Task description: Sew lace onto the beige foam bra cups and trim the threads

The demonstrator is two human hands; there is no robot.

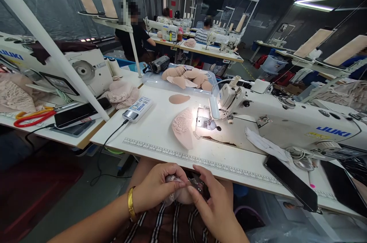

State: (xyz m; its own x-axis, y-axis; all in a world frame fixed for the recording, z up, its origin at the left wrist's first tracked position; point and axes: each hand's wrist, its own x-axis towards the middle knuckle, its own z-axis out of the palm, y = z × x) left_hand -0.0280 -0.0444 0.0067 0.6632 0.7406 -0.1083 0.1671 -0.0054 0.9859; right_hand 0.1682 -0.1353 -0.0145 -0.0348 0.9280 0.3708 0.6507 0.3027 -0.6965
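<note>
Over my lap, below the table edge, is a beige fabric piece with sheer lace, partly hidden by my fingers. My left hand, with a gold bracelet at the wrist, pinches it between thumb and fingers. My right hand grips its other side, the thumb pressed on it and the index finger reaching forward. On the table ahead lies a lace-covered bra cup, just left of the lit needle area of the sewing machine. A plain beige oval pad rests behind it.
A clear tray of beige cups and a camera stand behind. A white power bank trails a black cable. Phones lie at the right, red-handled scissors at the left. A printed ruler runs along the table edge.
</note>
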